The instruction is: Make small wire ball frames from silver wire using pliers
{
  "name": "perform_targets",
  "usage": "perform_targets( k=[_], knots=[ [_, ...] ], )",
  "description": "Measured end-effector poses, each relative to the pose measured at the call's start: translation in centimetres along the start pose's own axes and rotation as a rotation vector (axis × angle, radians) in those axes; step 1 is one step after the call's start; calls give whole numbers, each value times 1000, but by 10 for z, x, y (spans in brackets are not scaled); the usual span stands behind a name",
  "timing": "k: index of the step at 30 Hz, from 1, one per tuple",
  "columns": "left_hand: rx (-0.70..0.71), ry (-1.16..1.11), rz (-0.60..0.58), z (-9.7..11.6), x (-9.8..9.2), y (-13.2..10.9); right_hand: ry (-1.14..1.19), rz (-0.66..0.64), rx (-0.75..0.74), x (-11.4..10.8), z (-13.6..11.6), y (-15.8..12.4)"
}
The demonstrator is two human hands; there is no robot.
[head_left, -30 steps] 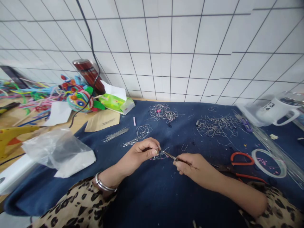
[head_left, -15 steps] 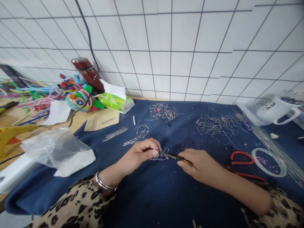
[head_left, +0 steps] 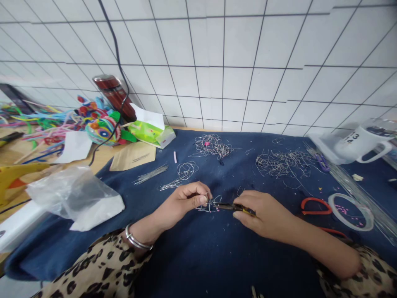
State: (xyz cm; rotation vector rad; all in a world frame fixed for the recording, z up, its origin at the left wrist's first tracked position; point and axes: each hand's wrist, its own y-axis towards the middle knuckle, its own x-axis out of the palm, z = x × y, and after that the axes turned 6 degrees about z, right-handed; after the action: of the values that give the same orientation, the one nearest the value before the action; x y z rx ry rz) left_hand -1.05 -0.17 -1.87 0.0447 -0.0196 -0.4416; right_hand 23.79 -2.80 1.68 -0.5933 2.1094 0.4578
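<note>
My left hand pinches a small bent-wire frame between thumb and fingertips, just above the dark blue cloth. From the right, my right hand is closed around a pair of pliers with dark jaws and a yellow-marked handle. The jaw tips reach the right side of the wire frame; whether they grip a wire is too small to tell. A bent bit of wire lies just behind the pliers. Farther left, a round wire coil rests beside a bundle of short wires.
Tangled wire heaps lie at the back. Red-handled cutters and a white ring with pink bits are right, near a white mug. A plastic bag, a colourful toy and a red flask stand left.
The pliers have turned to lie more level, and my right hand has shifted slightly. The wire frame has tilted a little in my left hand, which keeps its place.
</note>
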Motion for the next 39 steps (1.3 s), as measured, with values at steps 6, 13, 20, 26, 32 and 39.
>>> perform_targets(
  k=[6, 13, 20, 26, 32, 39],
  knots=[
    [12, 2, 79, -1, -1, 1, -23, 63, 63, -5, 27, 6],
    [2, -14, 95, -1, 3, -1, -449, 124, 15, 16, 36, 9],
    [27, -82, 279, -4, 10, -2, -153, 237, 159, 12, 21, 4],
    [5, -161, 391, -3, 21, -5, 64, 365, 156, 19, -8, 4],
    [-32, -186, 362, -5, 39, -10, 161, 429, 280, 31, -20, 16],
    [-10, -186, 306, -6, 45, -13, 348, 386, 351, 37, -24, 16]
  ],
)
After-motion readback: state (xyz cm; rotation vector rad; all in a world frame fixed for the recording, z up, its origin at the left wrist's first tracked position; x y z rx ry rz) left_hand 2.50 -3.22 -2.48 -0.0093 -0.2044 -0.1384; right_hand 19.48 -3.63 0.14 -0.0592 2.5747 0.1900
